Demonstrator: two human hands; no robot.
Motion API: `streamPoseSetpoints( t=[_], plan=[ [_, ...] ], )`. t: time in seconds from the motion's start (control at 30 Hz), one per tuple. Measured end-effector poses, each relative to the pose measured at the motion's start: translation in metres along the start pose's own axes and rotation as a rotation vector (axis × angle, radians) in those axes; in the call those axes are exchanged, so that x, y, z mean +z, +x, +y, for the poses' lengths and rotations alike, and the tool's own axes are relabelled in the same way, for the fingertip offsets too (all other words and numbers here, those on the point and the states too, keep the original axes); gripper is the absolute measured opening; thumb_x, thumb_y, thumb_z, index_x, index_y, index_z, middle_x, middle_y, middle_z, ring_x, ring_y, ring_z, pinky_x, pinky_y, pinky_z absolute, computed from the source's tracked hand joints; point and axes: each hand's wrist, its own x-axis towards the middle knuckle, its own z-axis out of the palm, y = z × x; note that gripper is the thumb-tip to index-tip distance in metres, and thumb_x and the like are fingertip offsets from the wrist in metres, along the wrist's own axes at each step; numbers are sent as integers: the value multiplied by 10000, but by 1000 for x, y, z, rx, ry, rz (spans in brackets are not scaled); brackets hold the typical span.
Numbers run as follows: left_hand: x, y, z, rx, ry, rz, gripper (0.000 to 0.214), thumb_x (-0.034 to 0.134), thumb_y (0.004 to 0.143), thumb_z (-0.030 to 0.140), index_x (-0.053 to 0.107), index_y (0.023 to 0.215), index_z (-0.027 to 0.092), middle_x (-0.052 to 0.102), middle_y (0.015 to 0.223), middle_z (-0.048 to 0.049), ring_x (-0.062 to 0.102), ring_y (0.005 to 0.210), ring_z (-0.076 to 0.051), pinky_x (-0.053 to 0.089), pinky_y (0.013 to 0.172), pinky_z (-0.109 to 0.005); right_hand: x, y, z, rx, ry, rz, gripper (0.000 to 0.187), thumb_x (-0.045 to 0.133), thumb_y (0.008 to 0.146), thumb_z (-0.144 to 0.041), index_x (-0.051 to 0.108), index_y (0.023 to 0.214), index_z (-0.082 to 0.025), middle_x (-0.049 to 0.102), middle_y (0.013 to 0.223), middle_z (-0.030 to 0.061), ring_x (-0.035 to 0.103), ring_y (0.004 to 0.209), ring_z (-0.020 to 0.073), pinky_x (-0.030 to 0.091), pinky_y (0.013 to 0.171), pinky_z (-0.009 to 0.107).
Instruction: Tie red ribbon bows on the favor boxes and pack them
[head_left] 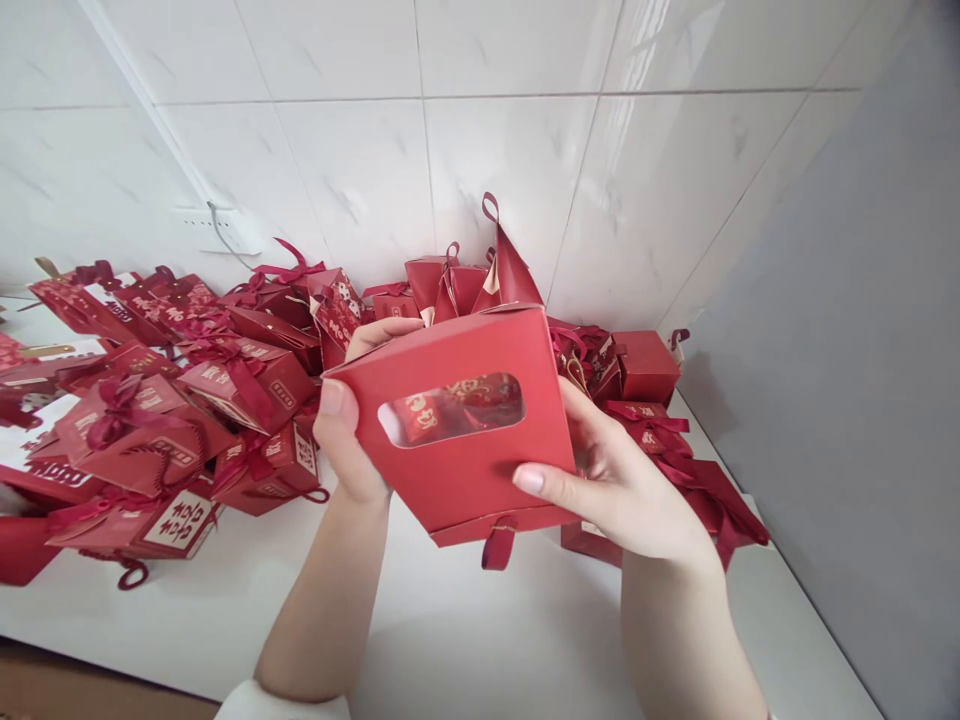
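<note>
Between both hands a red gift box (465, 490) is held up above the white table, tilted. Its side has a clear rounded window, through which red and gold wrapped pieces (420, 415) show. A dark red ribbon loop (499, 545) sticks out at its lower edge. My left hand (352, 420) grips the box's left end, thumb on the front and fingers behind the top edge. My right hand (630, 480) clasps the right end, thumb pressed on the front face and the other fingers partly hidden behind.
Several red gift boxes with ribbon bows (142, 430) crowd the left of the white table (450, 640). More stand behind, such as a pointed box (514, 265), and to the right (649, 365). A tiled wall (495, 150) rises behind; a grey panel (847, 380) borders the right.
</note>
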Motion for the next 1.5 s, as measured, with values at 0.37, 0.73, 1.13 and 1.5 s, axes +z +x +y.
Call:
streamPoseSetpoints(
  t=[0.37, 0.73, 1.13, 1.5],
  plan=[
    [-26, 17, -2, -23, 279, 135, 483, 460, 898, 644, 641, 1177, 295, 557, 1358, -70, 577, 1147, -260, 540, 764, -325, -23, 12, 9, -279, -273, 461, 485, 504, 980, -449, 416, 1453, -393, 498, 1477, -10, 475, 1365, 281, 508, 1063, 433],
    [-31, 20, 3, -156, 311, 52, 385, 551, 876, 555, 684, 1045, 235, 641, 1207, -81, 641, 962, -224, 543, 683, -281, -46, 2, 5, 24, -215, -173, 414, 579, 963, -348, 563, 1377, -338, 689, 1229, -3, 668, 1076, 216, 568, 907, 348],
    [-25, 3, 29, -528, 448, -756, 572, 758, 733, 507, 626, 1239, 273, 706, 1013, -86, 693, 862, -287, 561, 680, -358, -50, -2, 1, 110, -291, -247, 488, 635, 915, -439, 562, 1379, -308, 740, 1042, 14, 703, 917, 215, 580, 802, 354],
    [31, -13, -44, -98, -221, 201, 475, 369, 936, 585, 588, 1215, 268, 596, 1328, -63, 535, 1283, -276, 569, 885, -382, -45, 10, 3, -55, -127, 89, 757, 455, 873, -742, 302, 1490, -333, 520, 1452, 79, 576, 1248, 296, 576, 908, 435]
  ],
)
